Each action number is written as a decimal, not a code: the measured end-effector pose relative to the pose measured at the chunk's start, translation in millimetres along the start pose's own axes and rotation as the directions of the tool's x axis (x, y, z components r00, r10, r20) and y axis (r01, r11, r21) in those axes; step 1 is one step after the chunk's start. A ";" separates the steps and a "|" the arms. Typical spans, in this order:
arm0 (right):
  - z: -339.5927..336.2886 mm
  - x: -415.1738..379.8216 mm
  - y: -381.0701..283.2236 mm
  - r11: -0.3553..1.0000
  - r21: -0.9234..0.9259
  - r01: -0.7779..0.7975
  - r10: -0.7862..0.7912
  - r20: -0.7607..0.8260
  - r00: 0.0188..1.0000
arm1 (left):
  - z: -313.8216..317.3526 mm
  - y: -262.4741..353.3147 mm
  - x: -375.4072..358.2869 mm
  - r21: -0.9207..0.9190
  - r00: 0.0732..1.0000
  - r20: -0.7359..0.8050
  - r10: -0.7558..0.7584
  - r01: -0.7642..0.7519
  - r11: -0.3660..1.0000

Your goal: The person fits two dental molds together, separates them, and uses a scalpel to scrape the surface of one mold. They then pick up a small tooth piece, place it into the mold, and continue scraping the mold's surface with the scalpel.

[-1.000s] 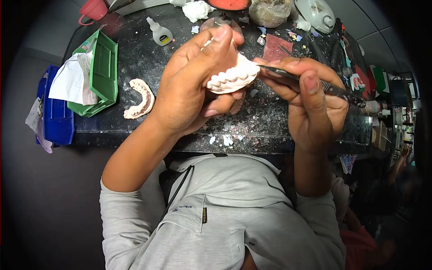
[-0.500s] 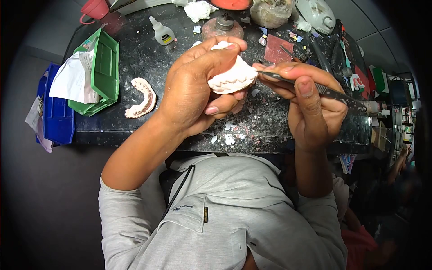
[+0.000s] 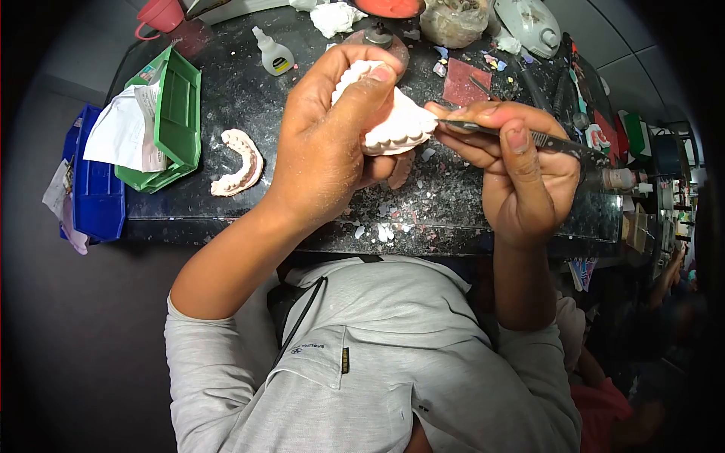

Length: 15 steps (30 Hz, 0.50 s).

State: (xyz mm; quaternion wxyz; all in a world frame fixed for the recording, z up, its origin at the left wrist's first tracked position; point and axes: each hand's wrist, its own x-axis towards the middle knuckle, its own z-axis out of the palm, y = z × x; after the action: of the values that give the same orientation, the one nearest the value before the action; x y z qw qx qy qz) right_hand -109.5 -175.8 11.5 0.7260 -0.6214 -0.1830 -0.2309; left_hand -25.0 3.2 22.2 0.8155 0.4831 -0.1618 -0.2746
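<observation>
Raised over the bench, a white plaster dental cast (image 3: 408,119) rests in my left hand (image 3: 321,143), which is closed round it with the thumb across its top. Rows of teeth show along its near edge and upper left side. My right hand (image 3: 532,177) grips a dark-handled carving knife (image 3: 559,143), its ridged handle lying between thumb and fingers. The knife's tip meets the cast's right corner, where my right fingertips are also close. A horseshoe-shaped cast (image 3: 249,167) lies on the black bench to the left. Another pinkish piece (image 3: 400,172) is partly hidden below my left hand.
White plaster chips (image 3: 385,232) litter the bench (image 3: 294,230). At left stand a green bin (image 3: 177,113) holding papers and a blue bin (image 3: 98,204). Farther back are a small dropper bottle (image 3: 273,53), a pink wax sheet (image 3: 466,81) and a pink mug (image 3: 161,15).
My left hand has turned the cast and shifted slightly, so more teeth on its upper left side show. The knife stays at the right corner, with my right hand almost in place.
</observation>
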 end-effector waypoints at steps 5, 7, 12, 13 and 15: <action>1.3 -2.1 -0.2 1.000 -0.031 -0.006 0.005 -0.022 1.000 | 2.3 -3.5 0.8 0.038 0.999 -0.038 -0.009 0.010 0.999; 0.6 -2.2 1.7 1.000 -0.024 0.004 -0.005 -0.024 1.000 | 2.1 -3.7 0.9 0.030 0.999 -0.031 -0.017 0.018 0.999; 4.1 -2.4 2.0 1.000 -0.016 0.010 -0.011 -0.048 0.999 | 1.7 -5.1 0.4 0.015 1.000 -0.027 0.004 -0.004 1.000; 4.2 -2.5 2.4 1.000 -0.023 0.010 -0.011 -0.049 0.999 | 1.8 -5.4 0.5 0.015 1.000 -0.027 0.004 -0.004 1.000; 5.2 -2.8 2.3 0.999 -0.031 0.010 -0.011 -0.049 0.999 | 2.0 -6.1 0.8 0.033 0.999 -0.052 0.000 0.002 0.999</action>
State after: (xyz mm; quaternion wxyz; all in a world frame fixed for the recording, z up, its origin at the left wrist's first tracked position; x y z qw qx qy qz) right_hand -110.4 -170.1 8.9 0.7195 -0.6255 -0.1648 -0.2526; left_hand -27.2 -1.0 17.8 0.8112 0.5036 -0.1451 -0.2595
